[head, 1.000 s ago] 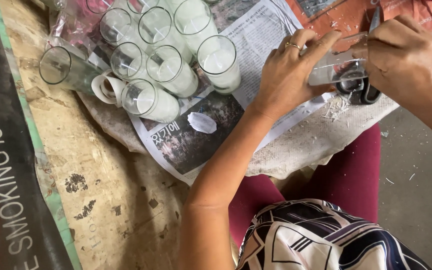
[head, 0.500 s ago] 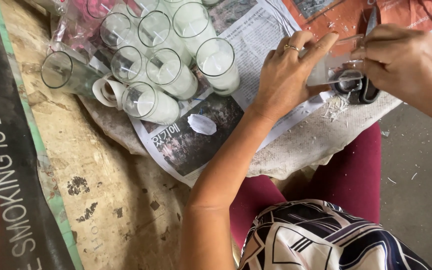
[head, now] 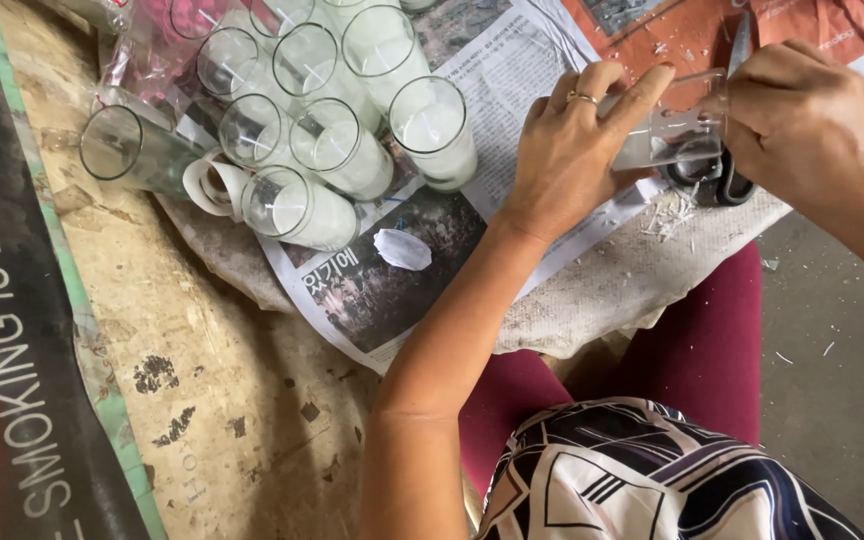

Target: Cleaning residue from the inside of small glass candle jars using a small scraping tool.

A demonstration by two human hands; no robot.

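My left hand (head: 577, 145), with a ring on one finger, grips a clear glass tumbler (head: 667, 135) lying sideways between both hands. My right hand (head: 807, 130) holds the tumbler's other end, fingers curled at its rim. Black-handled scissors (head: 717, 180) lie on the newspaper just under the tumbler, with white wax shavings (head: 672, 210) beside them. What the right fingers do at the rim is hidden.
Several glass tumblers filled with white wax (head: 432, 125) stand and lie on the newspaper (head: 512, 90) at the upper left, one empty glass (head: 127, 150) on its side. A roll of tape (head: 212, 185) and a white wax flake (head: 402, 248) lie near. A dark banner (head: 12, 330) covers the left.
Both hands with the tumbler stay in place over the scissors; the right hand has shifted slightly along the glass. The view has drifted a little.
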